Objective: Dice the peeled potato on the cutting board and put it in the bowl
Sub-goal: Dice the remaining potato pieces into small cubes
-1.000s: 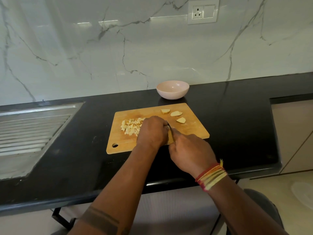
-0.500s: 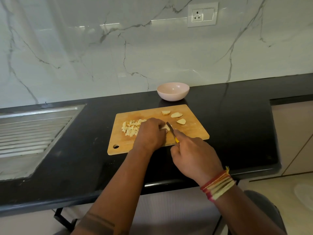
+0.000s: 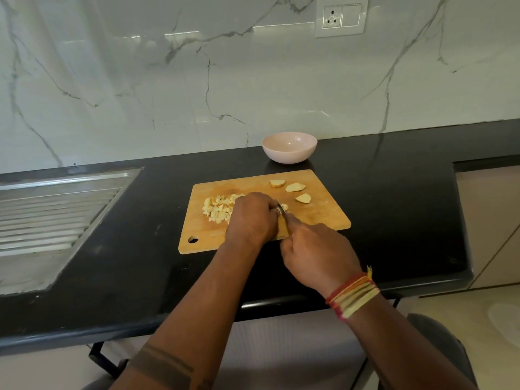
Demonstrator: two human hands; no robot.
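The left hand (image 3: pixel 253 218) curled over a potato piece (image 3: pixel 284 206) on the board (image 3: pixel 323 218); the right hand (image 3: pixel 315 254) gripped the knife (image 3: pixel 282 216); dice (image 3: pixel 218 208) lay left of the fingers, three slices (image 3: pixel 295 187) and the bowl (image 3: pixel 289 147) beyond.

On the cutting board (image 3: pixel 323 218), the left hand (image 3: pixel 253 218) holds a potato piece (image 3: pixel 284 206) while the right hand (image 3: pixel 315 254) grips a knife (image 3: pixel 282 216) beside diced potato (image 3: pixel 218 208); the bowl (image 3: pixel 289 147) sits behind.

Both forearms are bare. Red, orange and yellow thread bands (image 3: pixel 354 295) wrap the wrist just behind the right hand (image 3: pixel 315 253); dark tattoo bands (image 3: pixel 163 361) cross the left forearm.
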